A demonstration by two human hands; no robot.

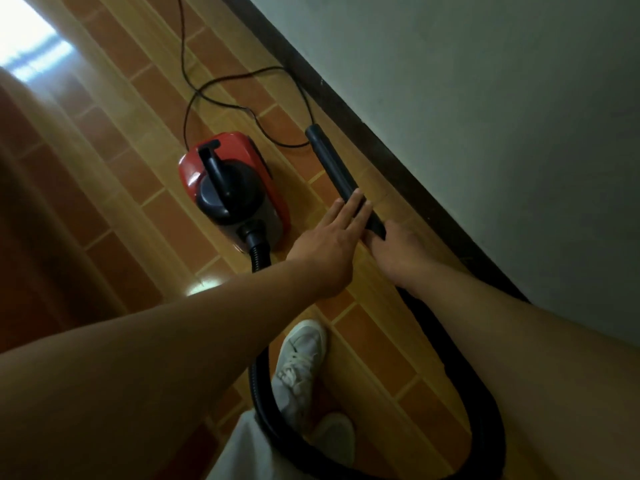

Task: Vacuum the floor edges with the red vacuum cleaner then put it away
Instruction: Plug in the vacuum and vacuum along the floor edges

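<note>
The red vacuum cleaner [232, 181], with a black handle on top, sits on the tiled floor at centre. Its black ribbed hose [478, 410] leaves the front, loops round my feet and runs up to a black wand tube [332, 164] pointing along the dark skirting board [381, 133]. My right hand [401, 251] grips the near end of the tube. My left hand [332, 233] lies with straight fingers across the tube just ahead of it.
A thin black power cord [242, 77] snakes over the orange and brown tiles behind the vacuum, toward the wall. A pale wall [485, 98] fills the right. My white shoes [298, 368] stand inside the hose loop. Bright glare marks the floor at top left.
</note>
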